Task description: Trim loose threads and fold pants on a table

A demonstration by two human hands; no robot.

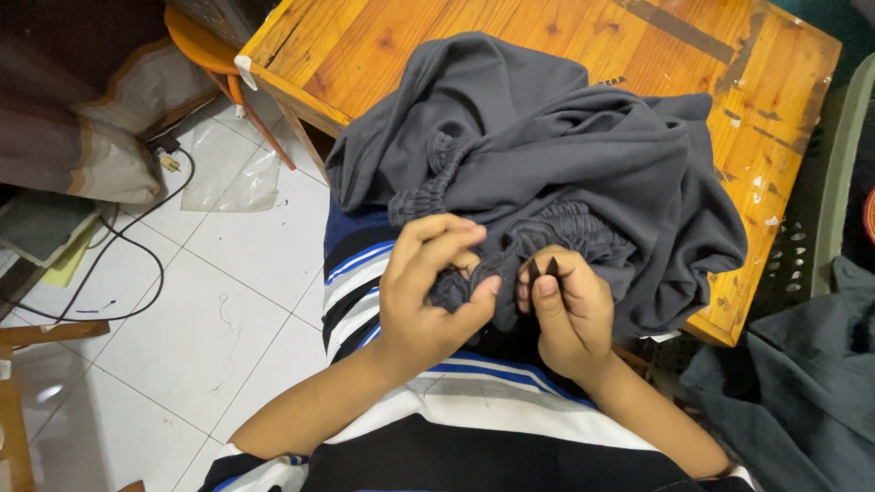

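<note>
garment: dark grey garment (565,146) heaped on the near edge of the wooden desk (383,46), its gathered elastic waistband (547,228) hanging toward the lap
left hand (428,292): fingers closed, pinching the waistband edge
right hand (570,314): fingers closed on a small dark tool (552,267), its tip at the waistband
progress: judged mid-way; work is confined to one spot, the rest bunched and unfolded
right of desk: green crate (820,228)
</note>
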